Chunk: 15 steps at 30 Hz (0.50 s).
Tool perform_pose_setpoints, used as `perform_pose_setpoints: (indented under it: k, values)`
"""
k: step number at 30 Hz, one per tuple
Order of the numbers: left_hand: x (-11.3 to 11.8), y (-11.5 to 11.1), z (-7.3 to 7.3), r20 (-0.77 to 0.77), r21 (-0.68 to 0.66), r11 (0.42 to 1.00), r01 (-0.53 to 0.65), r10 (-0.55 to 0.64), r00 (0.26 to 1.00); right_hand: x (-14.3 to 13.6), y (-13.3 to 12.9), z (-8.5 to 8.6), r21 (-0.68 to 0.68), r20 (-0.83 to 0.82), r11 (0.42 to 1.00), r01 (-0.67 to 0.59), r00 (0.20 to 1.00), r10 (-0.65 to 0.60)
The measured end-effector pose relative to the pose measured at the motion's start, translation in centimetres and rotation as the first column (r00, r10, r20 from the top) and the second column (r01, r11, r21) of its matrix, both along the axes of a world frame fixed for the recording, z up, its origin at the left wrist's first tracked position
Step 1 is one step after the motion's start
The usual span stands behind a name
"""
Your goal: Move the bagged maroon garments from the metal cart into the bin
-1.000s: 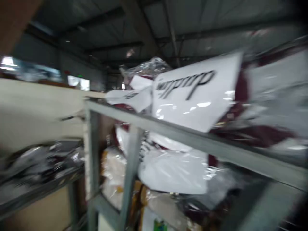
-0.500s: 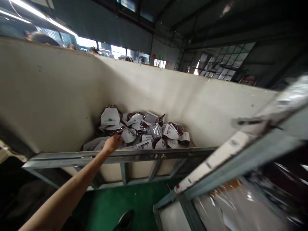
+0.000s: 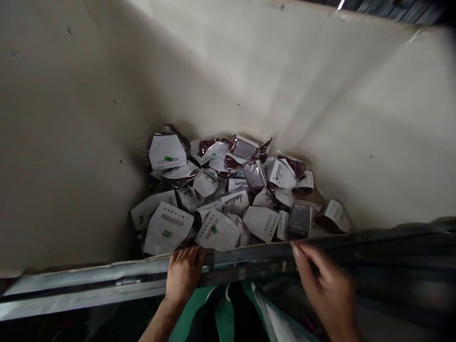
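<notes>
Left hand (image 3: 183, 275) grip curled over metal rail (image 3: 107, 280) of bin, right hand (image 3: 322, 282) grip loosely apart, fingertips on same rail, packets (image 3: 228, 199) heaped inside against cream wall (image 3: 249, 85)

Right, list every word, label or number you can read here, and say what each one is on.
Script brand word, roughly "dudlim", not sure of the spelling: on the white card of a packet in the bin.
Fine print on the other packets: too small to read.
Green marks on two cards: blurred, unreadable.
</notes>
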<state>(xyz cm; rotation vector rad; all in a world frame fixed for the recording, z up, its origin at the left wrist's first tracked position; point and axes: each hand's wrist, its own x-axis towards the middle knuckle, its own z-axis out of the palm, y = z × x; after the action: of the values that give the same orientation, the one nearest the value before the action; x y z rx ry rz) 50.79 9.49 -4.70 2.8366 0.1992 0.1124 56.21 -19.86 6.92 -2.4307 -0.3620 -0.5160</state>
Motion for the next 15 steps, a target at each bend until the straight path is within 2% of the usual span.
perform_pose_setpoints:
  k: [4,7,9,11,13,15]
  values:
    - [0.0,0.4,-0.5,0.032,-0.026,1.0,-0.017,0.018,0.999,11.9,4.0,-6.1,0.023,-0.143,0.996,-0.086,0.986,0.088]
    - [0.0,0.4,-0.7,0.043,-0.043,0.999,-0.028,0.03,0.999,17.1,6.4,-11.0,-0.082,-0.354,0.972,-0.221,0.918,0.179]
    - [0.1,0.4,-0.7,0.05,-0.059,0.997,-0.04,0.043,0.998,18.0,7.6,-14.0,-0.193,-0.534,0.918,-0.346,0.822,0.197]
    - [0.2,0.6,-0.7,0.06,-0.063,0.997,-0.038,0.042,0.997,17.3,8.3,-16.9,-0.236,-0.679,0.846,-0.478,0.704,0.209]
    - [0.2,0.9,-0.7,0.072,-0.044,0.999,-0.015,0.018,0.997,16.2,8.5,-19.5,-0.198,-0.766,0.798,-0.568,0.598,0.235]
    - [0.2,1.1,-0.8,0.099,-0.003,1.0,0.004,-0.004,0.995,15.7,8.3,-22.2,-0.14,-0.823,0.778,-0.612,0.509,0.252]
